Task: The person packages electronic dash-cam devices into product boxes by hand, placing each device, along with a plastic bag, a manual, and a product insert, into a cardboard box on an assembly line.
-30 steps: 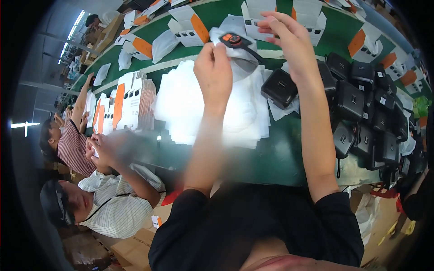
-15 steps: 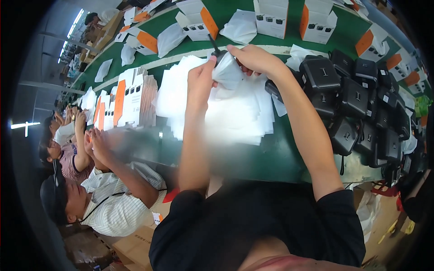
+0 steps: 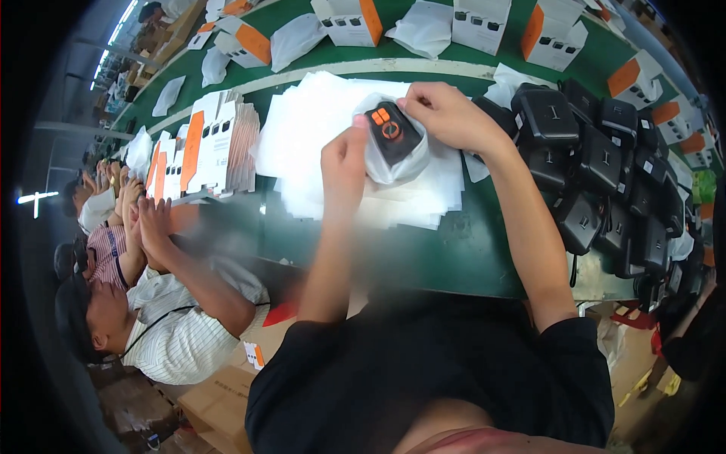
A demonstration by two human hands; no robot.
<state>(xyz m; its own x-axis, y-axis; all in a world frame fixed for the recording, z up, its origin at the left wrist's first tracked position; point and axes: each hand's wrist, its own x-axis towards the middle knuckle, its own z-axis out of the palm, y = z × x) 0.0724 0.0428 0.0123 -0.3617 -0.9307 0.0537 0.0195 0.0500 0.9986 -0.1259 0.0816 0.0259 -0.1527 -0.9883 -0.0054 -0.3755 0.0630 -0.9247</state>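
A black device with orange buttons and an orange ring (image 3: 395,138) sits inside a white pouch (image 3: 399,175), its face showing through the pouch's mouth. With thumb and fingers pinched, my left hand (image 3: 346,160) grips the left side of the pouch's rim. My right hand (image 3: 452,113) is closed on the rim at the upper right; some of its fingertips are hidden. Beneath the pouch spreads a pile of flat white bags (image 3: 299,129).
Black cases (image 3: 548,117) are heaped at the right. Folded white-and-orange cartons (image 3: 219,144) stand in a row at the left. Open boxes (image 3: 478,26) and wrapped bundles (image 3: 422,30) line the green table's (image 3: 454,261) far side. Co-workers (image 3: 189,333) sit at the left.
The pouch has turned and opened toward me, so the device's orange-marked face now shows. The dark strap or stub that stuck out at the top is out of sight. Both hands have come slightly nearer.
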